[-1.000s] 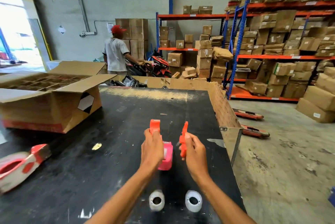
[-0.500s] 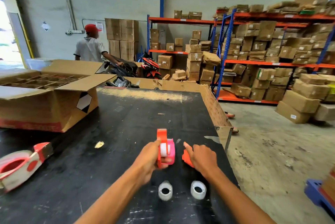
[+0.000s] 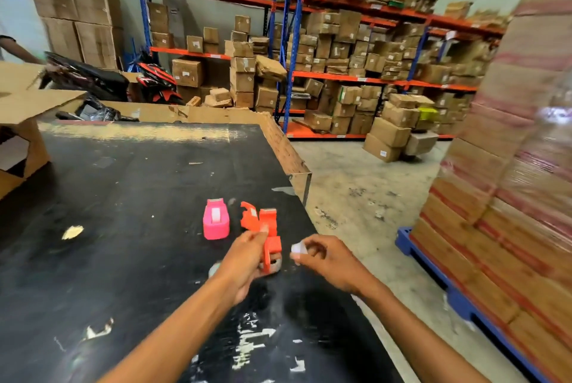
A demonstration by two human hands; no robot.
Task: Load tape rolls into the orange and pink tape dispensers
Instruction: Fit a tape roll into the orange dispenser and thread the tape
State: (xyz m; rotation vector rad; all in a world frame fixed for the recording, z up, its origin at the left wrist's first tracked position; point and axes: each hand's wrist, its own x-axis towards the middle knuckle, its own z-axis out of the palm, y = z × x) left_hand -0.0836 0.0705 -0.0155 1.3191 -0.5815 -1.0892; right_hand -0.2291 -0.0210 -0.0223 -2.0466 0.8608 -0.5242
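counter (image 3: 130,227), black and scuffed, fills the lower left, with wrapped stacked cartons (image 3: 510,196) on a blue pallet (image 3: 433,274) at three o'clock of it. pink dispenser (image 3: 216,223) stands on the counter at ten o'clock of the left hand (image 3: 244,262), which is closed on the orange dispenser (image 3: 267,235), its loose orange side piece (image 3: 249,218) at eleven o'clock. right hand (image 3: 328,262), at three o'clock of the orange dispenser, pinches a small white tape roll (image 3: 297,249) between thumb and curled fingers.
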